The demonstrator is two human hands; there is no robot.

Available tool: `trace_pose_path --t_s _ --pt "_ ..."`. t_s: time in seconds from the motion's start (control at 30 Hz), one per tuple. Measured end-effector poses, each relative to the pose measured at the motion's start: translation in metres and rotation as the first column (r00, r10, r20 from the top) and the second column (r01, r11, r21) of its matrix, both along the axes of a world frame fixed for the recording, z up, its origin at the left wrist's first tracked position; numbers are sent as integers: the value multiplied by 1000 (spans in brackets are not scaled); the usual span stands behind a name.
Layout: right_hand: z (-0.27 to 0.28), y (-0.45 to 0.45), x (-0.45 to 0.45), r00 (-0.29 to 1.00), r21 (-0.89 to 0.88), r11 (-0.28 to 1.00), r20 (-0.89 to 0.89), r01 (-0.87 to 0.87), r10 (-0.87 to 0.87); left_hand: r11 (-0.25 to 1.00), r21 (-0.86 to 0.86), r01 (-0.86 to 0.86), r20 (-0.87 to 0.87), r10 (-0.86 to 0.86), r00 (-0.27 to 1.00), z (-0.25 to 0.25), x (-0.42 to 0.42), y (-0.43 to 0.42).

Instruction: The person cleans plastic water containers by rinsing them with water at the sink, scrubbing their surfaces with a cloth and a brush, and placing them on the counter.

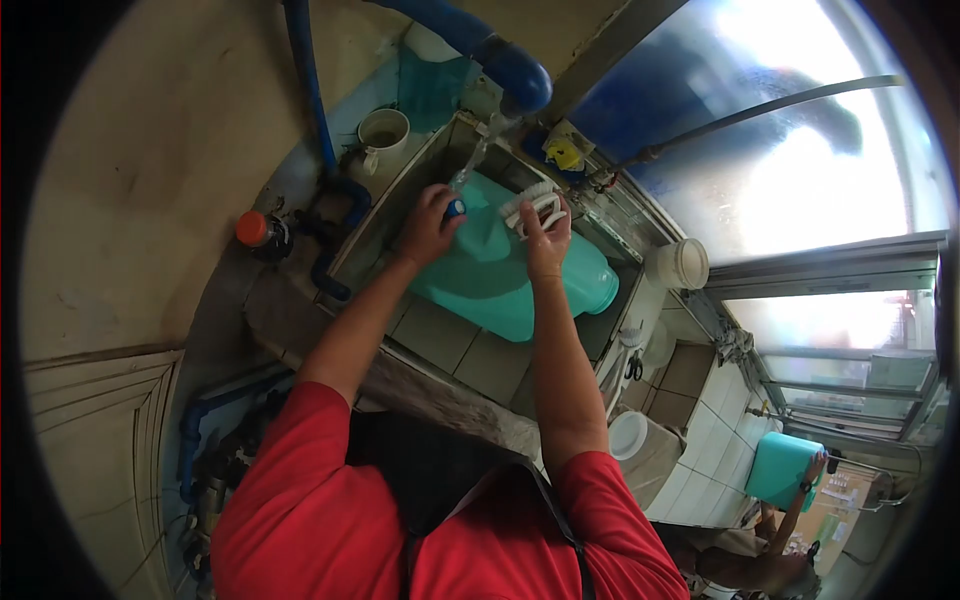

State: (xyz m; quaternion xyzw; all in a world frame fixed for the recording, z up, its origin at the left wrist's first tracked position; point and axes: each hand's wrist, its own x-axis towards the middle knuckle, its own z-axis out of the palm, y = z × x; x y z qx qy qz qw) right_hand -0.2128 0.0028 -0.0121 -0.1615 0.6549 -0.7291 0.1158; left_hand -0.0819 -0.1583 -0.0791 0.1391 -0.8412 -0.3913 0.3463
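Observation:
A large green plastic jug [500, 290] lies on its side in a tiled sink [433, 338], its neck toward the right. Water runs from a blue pipe [520, 85] above the sink's far end, beside the jug. My left hand [430, 228] is closed on a small blue cap [456, 208] near the falling water. In my right hand [547, 238] is a white scrub brush [535, 205], held above the jug with its bristles toward the upper left.
A white mug [384, 130] stands beyond the sink's left edge. A yellow sponge [564, 153] sits behind the sink. White tubs [683, 264], a brush and scissors [634, 367] lie to the right. Farther right, another person handles a green container [785, 470].

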Motion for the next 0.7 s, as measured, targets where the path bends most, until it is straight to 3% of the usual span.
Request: trace_pose_path --t_s 0.1,0.27,0.33,0.37,0.43,0.47,0.57,0.63,0.67,0.7 --pt "-8 -1 2 999 16 1000 -51 13 -12 993 -101 -56 26 59 998 9 -1 4" --pt "-10 -2 9 985 2 999 -169 41 -40 957 139 -255 133 237 962 6 -14 20" --pt "-11 -4 5 963 199 954 -194 225 -187 976 59 -209 38 207 978 10 -10 21" --pt "-4 -4 3 964 199 955 -193 221 -183 986 -32 -166 -50 165 985 13 -7 21" --pt "11 -6 0 991 487 864 -30 127 -128 989 -94 -117 -59 112 992 2 -2 11" --pt "11 -10 -2 992 487 865 -29 123 -125 986 -152 -62 -63 53 997 -3 0 8" --pt "13 -30 -11 991 357 934 125 3 -51 994 -82 -67 -41 64 997 -2 5 10" --pt "18 -50 -16 931 615 787 -259 -46 257 992 -15 -126 -27 126 992 3 3 22" --pt "31 -61 -11 931 616 786 -259 -45 257 981 50 -185 -9 186 983 3 1 26" --pt "44 -73 -6 854 683 724 -315 -100 415 982 51 -183 -10 184 983 4 -2 27"
